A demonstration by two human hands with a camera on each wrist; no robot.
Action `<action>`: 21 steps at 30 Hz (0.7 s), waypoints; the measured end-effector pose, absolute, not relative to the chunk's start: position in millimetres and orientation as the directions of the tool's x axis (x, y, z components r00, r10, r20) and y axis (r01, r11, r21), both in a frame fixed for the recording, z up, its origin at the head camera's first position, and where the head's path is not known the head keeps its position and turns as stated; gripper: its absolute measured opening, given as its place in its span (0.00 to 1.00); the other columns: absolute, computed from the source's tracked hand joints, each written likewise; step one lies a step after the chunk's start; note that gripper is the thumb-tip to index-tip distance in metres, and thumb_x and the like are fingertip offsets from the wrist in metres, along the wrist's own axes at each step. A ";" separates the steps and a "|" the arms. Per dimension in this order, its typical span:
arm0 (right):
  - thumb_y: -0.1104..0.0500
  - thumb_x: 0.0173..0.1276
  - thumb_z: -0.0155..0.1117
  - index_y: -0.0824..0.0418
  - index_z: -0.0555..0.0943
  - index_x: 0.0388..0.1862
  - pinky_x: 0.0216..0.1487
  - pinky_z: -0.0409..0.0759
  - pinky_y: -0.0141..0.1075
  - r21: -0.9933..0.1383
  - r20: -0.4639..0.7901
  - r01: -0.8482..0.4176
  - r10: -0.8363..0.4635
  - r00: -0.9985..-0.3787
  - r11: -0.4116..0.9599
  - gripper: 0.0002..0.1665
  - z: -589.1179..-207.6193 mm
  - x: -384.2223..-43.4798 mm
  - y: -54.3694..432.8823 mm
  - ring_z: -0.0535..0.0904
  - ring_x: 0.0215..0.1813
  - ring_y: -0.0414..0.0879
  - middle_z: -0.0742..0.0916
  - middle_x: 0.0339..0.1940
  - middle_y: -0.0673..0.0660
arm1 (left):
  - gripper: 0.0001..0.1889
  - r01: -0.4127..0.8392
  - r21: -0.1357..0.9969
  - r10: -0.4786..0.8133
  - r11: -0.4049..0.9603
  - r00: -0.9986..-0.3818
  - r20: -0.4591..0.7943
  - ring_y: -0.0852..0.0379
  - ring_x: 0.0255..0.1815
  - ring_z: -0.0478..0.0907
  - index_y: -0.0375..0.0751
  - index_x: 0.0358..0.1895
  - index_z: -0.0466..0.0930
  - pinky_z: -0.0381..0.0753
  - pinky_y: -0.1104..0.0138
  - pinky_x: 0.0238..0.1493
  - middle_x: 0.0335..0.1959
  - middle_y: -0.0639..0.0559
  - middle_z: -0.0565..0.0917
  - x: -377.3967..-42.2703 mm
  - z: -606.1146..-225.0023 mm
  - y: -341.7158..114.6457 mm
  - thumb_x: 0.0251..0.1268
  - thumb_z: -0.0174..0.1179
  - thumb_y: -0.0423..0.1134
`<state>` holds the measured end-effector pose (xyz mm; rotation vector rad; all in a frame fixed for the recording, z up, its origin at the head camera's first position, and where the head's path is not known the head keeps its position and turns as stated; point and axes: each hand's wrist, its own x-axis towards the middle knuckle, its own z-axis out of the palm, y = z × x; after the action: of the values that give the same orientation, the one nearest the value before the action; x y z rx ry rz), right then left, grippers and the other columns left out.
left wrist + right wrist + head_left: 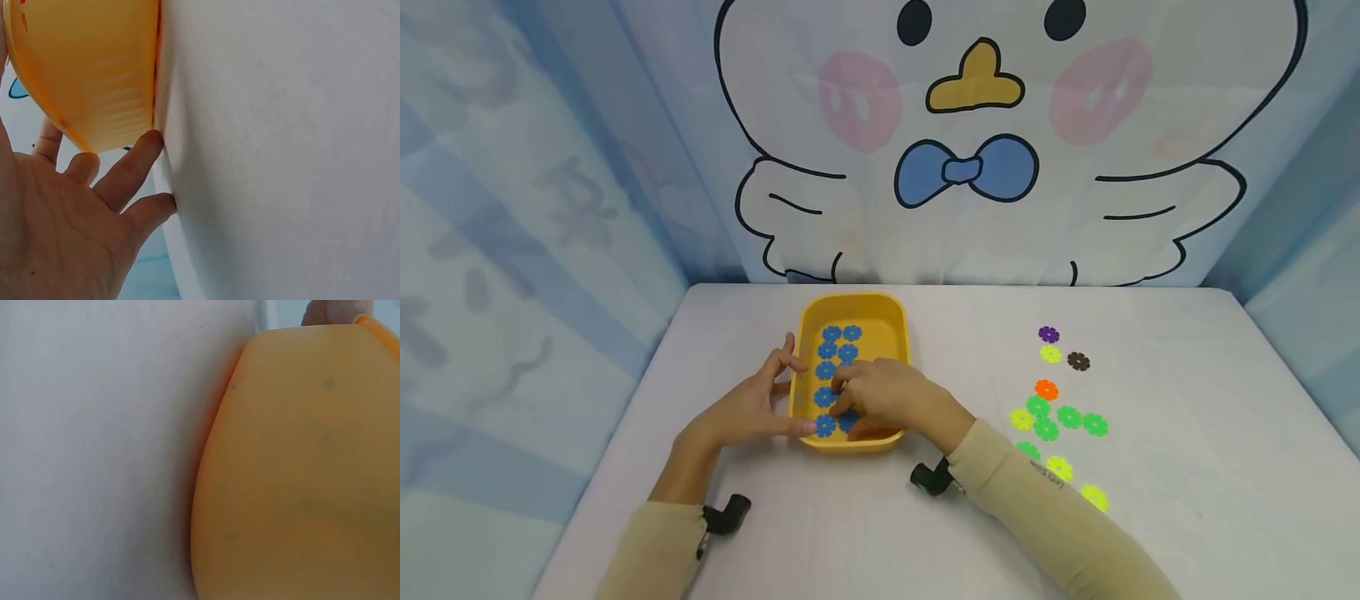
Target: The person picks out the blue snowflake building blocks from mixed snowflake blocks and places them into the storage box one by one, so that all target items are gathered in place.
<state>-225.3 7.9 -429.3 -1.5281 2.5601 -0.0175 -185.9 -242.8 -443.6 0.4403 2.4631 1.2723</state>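
A yellow tray (pixel 886 310) stands on the table with blue flower-shaped discs (pixel 827 350) laid in two columns along its left half. My left hand (pixel 741 408) is at the tray's left side, thumb over the near-left corner and fingers spread along the wall. In the left wrist view those fingers (pixel 128 178) extend beside the tray's outer wall (pixel 87 69), touching the table. Reaching over the right rim, my right hand (pixel 891 396) has its fingers bent down into the tray, with a blue disc (pixel 848 419) between thumb and index finger. The hand covers part of the right column.
Right of the tray lie loose flower discs: several green (pixel 1069 417) and yellow (pixel 1021 419), one orange (pixel 1047 390), one purple (pixel 1048 334) and one brown (pixel 1078 361). The right sleeve (pixel 1030 500) passes over some. A printed curtain (pixel 1000 233) hangs behind the table.
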 end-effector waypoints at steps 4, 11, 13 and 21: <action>0.34 0.61 0.72 0.37 0.87 0.58 0.61 0.82 0.39 -0.099 -0.128 -0.873 -0.876 -0.464 0.477 0.26 -430.2 -226.0 7.8 0.79 0.61 0.43 0.83 0.62 0.46 | 0.40 0.114 0.823 0.415 0.556 -0.897 -0.156 0.36 0.73 0.71 0.52 0.63 0.59 0.70 0.47 0.73 0.86 0.50 0.33 -186.4 -444.3 -243.0 0.54 0.79 0.47; 0.32 0.63 0.70 0.39 0.87 0.57 0.61 0.81 0.39 -0.161 -0.096 -0.859 -0.874 -0.476 0.485 0.27 -432.7 -225.5 5.6 0.80 0.59 0.42 0.83 0.60 0.45 | 0.39 0.110 0.845 0.434 0.523 -0.888 -0.153 0.35 0.74 0.69 0.50 0.62 0.59 0.70 0.47 0.73 0.86 0.46 0.31 -187.4 -446.2 -246.7 0.55 0.79 0.45; 0.31 0.65 0.67 0.42 0.87 0.58 0.64 0.80 0.38 -0.220 -0.075 -0.853 -0.880 -0.470 0.474 0.29 -432.3 -226.8 5.1 0.79 0.60 0.41 0.84 0.59 0.45 | 0.39 0.120 0.836 0.435 0.536 -0.888 -0.152 0.35 0.74 0.69 0.52 0.62 0.59 0.70 0.46 0.73 0.86 0.46 0.32 -187.9 -445.7 -248.3 0.55 0.79 0.46; 0.38 0.75 0.62 0.51 0.84 0.63 0.71 0.74 0.40 -0.453 0.006 -0.789 -0.883 -0.469 0.415 0.27 -418.8 -235.3 16.0 0.77 0.64 0.43 0.85 0.60 0.46 | 0.36 0.153 0.800 0.420 0.580 -0.897 -0.133 0.34 0.71 0.73 0.56 0.68 0.60 0.67 0.38 0.72 0.86 0.43 0.37 -189.9 -448.1 -256.7 0.63 0.72 0.51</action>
<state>-235.3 16.0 -418.8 -1.4684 2.4375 -0.5884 -189.9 -256.7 -448.1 0.4689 2.5046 1.2259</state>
